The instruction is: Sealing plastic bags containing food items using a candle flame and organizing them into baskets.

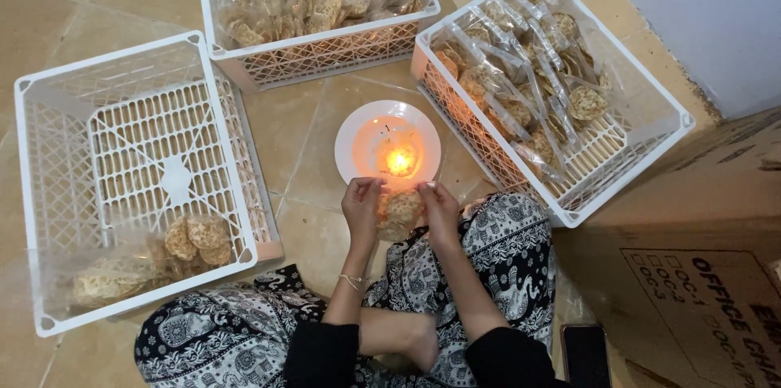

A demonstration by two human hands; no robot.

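My left hand (363,206) and my right hand (439,207) together pinch the top of a clear plastic bag of round crackers (401,211), held just in front of a small flame (399,162). The flame burns on a white plate (350,144) on the tiled floor. Both hands grip the bag's upper edge close to the fire. My crossed legs in patterned black and white fabric (504,250) lie below.
A white plastic crate (32,193) on the left holds a few cracker bags (195,240). Two more crates, at the top (325,54) and right (643,152), are packed with cracker bags. A cardboard box (700,290) and a dark phone (584,354) lie at the lower right.
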